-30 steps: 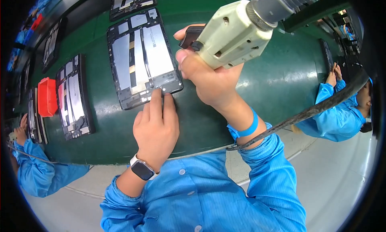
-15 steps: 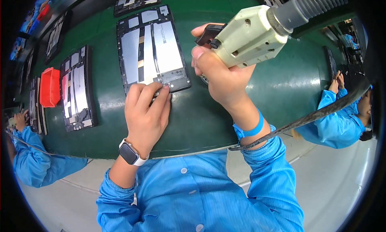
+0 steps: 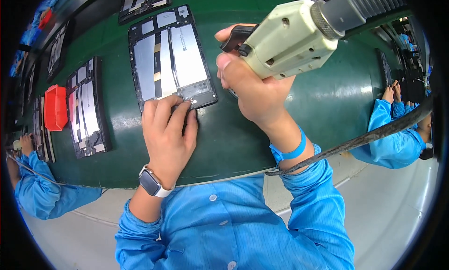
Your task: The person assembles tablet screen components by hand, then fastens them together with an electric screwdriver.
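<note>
An opened tablet (image 3: 187, 49), with silver battery panels and a black frame, lies on the green work surface before me. My left hand (image 3: 169, 129) is closed at its lower edge, with bent fingers over the rim and the thumb beside the lower corner. Whether a small part sits under those fingertips is hidden. To the right, my right hand (image 3: 257, 85) wraps round a pale green power tool (image 3: 292, 40) with a black lever and a ribbed grey hose sleeve. The tool's working end is hidden behind the hand, which hovers right of the tablet.
Left of the tablet lie another opened tablet (image 3: 86, 106) and a red bin (image 3: 56, 108). One more tablet (image 3: 142, 3) is at the far edge. A dark cable (image 3: 355, 141) crosses by my right forearm. Co-workers in blue sleeves (image 3: 388, 134) sit on both sides.
The opened tablet has shifted slightly left in view, and my left hand is still at its lower edge. My right hand and the power tool have moved slightly left.
</note>
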Demonstrator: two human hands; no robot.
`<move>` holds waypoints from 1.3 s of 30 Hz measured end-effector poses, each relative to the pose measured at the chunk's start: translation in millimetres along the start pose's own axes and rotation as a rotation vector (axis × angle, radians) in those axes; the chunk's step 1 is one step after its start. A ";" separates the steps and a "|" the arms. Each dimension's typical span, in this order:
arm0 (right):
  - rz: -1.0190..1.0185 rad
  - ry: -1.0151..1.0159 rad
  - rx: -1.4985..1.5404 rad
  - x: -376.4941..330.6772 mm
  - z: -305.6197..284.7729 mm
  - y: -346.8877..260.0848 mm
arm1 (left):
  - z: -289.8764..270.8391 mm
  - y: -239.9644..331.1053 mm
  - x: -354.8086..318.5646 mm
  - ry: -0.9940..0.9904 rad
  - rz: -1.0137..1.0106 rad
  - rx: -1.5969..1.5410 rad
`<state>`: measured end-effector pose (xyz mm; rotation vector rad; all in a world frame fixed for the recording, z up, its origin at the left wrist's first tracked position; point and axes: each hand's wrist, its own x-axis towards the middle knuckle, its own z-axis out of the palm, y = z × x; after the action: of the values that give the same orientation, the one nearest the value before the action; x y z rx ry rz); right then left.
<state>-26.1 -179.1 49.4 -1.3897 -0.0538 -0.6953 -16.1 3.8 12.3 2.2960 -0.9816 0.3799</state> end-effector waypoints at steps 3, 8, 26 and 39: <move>0.007 -0.015 -0.036 -1.4 0.3 -3.9 | 2.2 11.8 0.0 0.029 -0.061 0.064; 0.024 0.011 0.008 -2.6 0.6 -2.5 | 0.3 11.7 -3.5 -0.015 -0.038 0.153; -0.035 0.070 0.021 2.8 -1.1 -3.0 | -15.5 -49.1 -13.5 0.003 -0.356 -0.002; 0.031 0.124 -0.005 29.5 -28.6 14.6 | -28.0 -59.6 17.4 0.178 -0.610 -1.212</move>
<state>-5.7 -217.1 43.1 -1.3471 0.0676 -0.7547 38.6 44.1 17.2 1.2793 -0.2112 -0.2375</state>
